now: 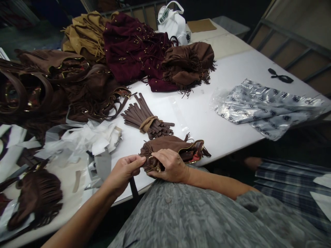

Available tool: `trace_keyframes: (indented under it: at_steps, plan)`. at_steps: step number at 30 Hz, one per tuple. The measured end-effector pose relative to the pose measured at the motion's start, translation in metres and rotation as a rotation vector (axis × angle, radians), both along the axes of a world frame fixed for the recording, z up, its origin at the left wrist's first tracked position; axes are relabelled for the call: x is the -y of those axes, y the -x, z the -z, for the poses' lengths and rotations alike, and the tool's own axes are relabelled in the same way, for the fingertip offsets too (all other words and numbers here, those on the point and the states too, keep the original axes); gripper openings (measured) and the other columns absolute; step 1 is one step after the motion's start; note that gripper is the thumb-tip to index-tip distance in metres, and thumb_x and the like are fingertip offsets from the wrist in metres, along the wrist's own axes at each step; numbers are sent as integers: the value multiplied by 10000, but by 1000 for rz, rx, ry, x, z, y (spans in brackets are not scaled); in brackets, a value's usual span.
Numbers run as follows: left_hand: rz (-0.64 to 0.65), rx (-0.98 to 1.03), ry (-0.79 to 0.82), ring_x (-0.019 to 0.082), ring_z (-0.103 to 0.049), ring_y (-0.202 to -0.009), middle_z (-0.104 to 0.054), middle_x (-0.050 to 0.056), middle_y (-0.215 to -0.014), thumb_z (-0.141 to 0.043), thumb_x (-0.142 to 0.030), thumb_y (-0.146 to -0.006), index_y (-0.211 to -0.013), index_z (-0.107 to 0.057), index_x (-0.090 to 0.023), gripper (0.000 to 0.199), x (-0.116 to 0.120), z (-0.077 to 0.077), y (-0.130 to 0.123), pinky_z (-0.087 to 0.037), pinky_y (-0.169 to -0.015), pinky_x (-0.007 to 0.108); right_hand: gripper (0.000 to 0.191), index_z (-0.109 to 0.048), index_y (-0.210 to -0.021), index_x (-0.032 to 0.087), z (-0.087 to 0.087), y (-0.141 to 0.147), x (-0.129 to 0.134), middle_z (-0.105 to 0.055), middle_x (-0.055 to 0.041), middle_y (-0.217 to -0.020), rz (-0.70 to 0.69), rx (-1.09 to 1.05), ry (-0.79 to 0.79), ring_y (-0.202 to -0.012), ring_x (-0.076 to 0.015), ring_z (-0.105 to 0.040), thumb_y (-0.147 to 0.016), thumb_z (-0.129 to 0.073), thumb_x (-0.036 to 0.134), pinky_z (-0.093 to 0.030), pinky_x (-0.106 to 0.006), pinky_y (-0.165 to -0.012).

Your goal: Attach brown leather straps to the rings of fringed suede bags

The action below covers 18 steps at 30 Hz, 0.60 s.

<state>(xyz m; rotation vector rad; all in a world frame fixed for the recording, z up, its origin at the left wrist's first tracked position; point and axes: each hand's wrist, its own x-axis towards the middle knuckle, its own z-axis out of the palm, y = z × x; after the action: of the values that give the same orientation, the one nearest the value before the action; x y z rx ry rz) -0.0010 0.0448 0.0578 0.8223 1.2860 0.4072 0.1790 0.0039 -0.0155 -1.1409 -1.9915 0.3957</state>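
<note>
A small brown fringed bag [168, 143] lies on its side at the near edge of the table, its gold zip open and a red patterned lining showing. My right hand [170, 165] curls over the bag's left end, thumb below and fingers on top, by some gold hardware. At that same end my left hand [128, 168] pinches a brown strap between thumb and fingers. A dark length of strap [133, 189] hangs below the left hand. Just behind the bag rests a bundle of brown leather strips [147, 119], tied with a tan band.
Brown bags [95, 89], maroon bags [129, 48] and tan bags [84, 32] are heaped at left and back. White paper scraps [85, 137] lie to the left. Plastic-wrapped printed pouches [263, 106] and a black bow-shaped piece [280, 76] are at right. A white bag [173, 24] stands behind.
</note>
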Motion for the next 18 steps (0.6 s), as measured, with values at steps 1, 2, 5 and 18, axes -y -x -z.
trace_keyframes:
  at_steps: [1, 2, 5, 18]
  plan:
    - [-37, 17, 8, 33, -180, -443, -308, -95, -466, -821, -458, -606, -583, -545, -136, 425, 4, 0, -1, -92, -438, 184, 469, -591, -994, 110, -1, 1, 0, -647, -107, -823, 3, 12, -13, -774, -231, -591, -837, -604, 552, -461, -361, -710]
    - [-71, 34, 13, 32, -178, -442, -294, -100, -461, -823, -449, -612, -574, -527, -138, 431, 7, 1, -3, -100, -439, 183, 456, -593, -978, 109, -1, 2, 1, -641, -103, -805, 9, 21, -21, -755, -226, -582, -845, -594, 545, -455, -357, -696]
    - [-151, 84, 29, 28, -168, -440, -271, -109, -452, -819, -422, -642, -559, -482, -145, 444, 15, 7, -5, -137, -442, 181, 431, -595, -932, 125, -1, 3, 0, -621, -86, -762, 22, 27, -22, -720, -213, -559, -852, -579, 548, -443, -346, -675]
    - [-199, 176, -15, 44, -190, -450, -284, -102, -470, -750, -417, -739, -629, -530, -147, 365, 28, 20, -10, -264, -458, 172, 353, -622, -904, 164, 3, -1, -1, -651, -61, -758, 17, -177, 58, -699, -184, -576, -819, -663, 505, -425, -321, -679]
